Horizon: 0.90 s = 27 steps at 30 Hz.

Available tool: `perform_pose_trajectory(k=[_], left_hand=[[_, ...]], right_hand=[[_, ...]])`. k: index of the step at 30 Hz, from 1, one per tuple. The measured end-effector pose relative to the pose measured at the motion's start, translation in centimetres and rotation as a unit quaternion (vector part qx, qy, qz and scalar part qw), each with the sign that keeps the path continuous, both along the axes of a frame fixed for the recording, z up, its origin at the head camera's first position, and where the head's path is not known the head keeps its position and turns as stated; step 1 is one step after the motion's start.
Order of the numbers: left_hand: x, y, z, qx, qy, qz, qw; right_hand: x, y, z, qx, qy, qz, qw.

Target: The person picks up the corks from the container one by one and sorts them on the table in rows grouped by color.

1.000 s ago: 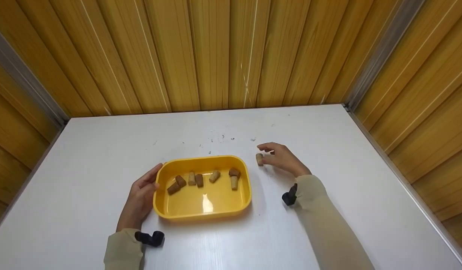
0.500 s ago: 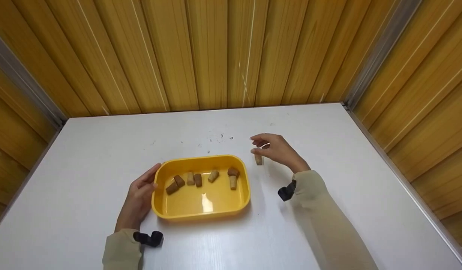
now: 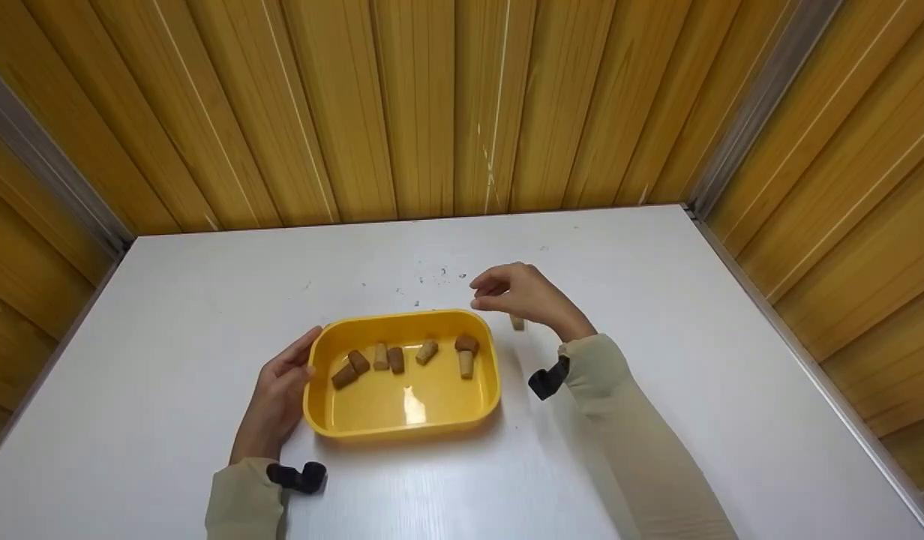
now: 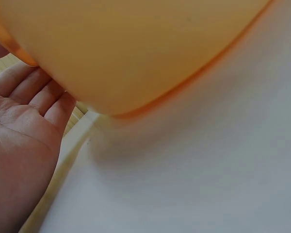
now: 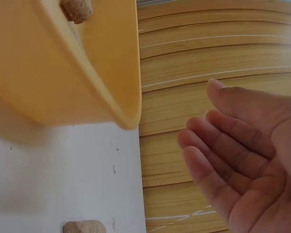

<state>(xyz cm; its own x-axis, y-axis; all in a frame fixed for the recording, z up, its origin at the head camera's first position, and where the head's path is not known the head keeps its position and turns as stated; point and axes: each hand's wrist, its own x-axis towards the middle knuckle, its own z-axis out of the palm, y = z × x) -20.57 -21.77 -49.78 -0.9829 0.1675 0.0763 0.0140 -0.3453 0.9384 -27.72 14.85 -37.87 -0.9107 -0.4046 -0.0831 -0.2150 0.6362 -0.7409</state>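
Note:
The left hand grips the left side of a yellow tray, its thumb at the rim; in the left wrist view the hand has its fingers against the tray's outer wall. Several light and dark brown corks lie inside, among them a light cork near the right wall. Beyond the tray's back right corner, the right hand is raised, fingers relaxed and holding nothing. A light cork on the table is partly hidden behind it. The right wrist view shows the empty right hand and this cork.
The white table has small dark marks behind the tray. Yellow wood-patterned panels stand at the back and both sides. A black wrist device sits at each sleeve.
The right hand has risen from around the cork and moved left toward the tray, leaving the cork on the table. The left hand and tray stay almost the same.

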Motion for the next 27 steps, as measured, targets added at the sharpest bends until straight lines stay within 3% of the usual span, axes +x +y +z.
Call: perform_pose_trajectory(k=[5,12,27], left_hand=[[-0.1,0.0,-0.1,0.004,0.007,0.000,1.0000],[-0.1,0.1,0.1,-0.001,-0.008,0.003,1.0000],[0.0,0.4,0.4,-0.008,-0.018,0.003,0.9998]], right_hand=[[0.0,-1.5,0.1,0.009,-0.026,0.017,0.9995],[0.0,-3.5,-0.4,0.039,-0.067,0.030,0.9966],[-0.2,-5.9,-2.1,0.097,-0.100,0.051,0.9890]])
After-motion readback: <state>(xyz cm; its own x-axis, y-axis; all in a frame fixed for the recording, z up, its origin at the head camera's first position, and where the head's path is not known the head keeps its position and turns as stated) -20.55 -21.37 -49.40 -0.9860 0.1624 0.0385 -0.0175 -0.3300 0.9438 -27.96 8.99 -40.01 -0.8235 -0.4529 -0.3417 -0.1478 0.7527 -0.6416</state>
